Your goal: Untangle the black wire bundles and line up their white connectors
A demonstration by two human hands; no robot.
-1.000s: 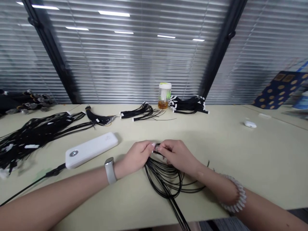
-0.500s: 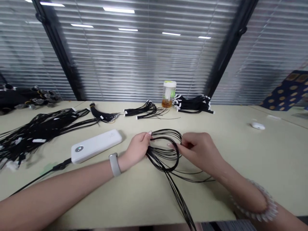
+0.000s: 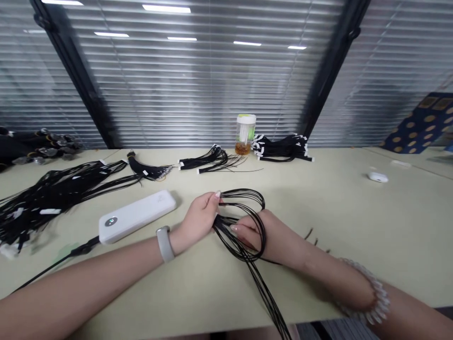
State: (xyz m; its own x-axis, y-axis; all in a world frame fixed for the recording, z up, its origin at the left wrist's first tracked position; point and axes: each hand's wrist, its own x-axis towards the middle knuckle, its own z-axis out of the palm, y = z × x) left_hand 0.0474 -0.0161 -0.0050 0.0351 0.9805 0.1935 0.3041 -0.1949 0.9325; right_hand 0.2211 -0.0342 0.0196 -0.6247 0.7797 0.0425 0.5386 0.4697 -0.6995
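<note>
- Over the tabletop [image 3: 339, 203]: left hand [image 3: 201, 216], fingers clamped on looped black cables [image 3: 244, 257].
- Right hand [image 3: 275, 237]: fingers through loop; grip indeterminable.
- Cable tails [image 3: 266, 297]: across front edge [image 3: 318, 319].
- Tabletop: spans right hand to white case [image 3: 378, 177].

Free tabletop [image 3: 339, 203] between right hand [image 3: 274, 236] and white case [image 3: 378, 177], power bank [image 3: 138, 216] obstructing the left, jar [image 3: 245, 133] at back

On the pale table [image 3: 198, 293], a white power bank [image 3: 137, 217] with a black cord [image 3: 83, 248] lies left of the left hand [image 3: 198, 215], and black cables [image 3: 63, 186] spread farther left. Beyond that hand lie 2 smaller wire bundles [image 3: 215, 157]. Beyond the right hand [image 3: 272, 236], a lidded jar [image 3: 245, 134] stands just beside a thicker bundle [image 3: 283, 148]; a small white case [image 3: 378, 177] lies to that hand's right.
</note>
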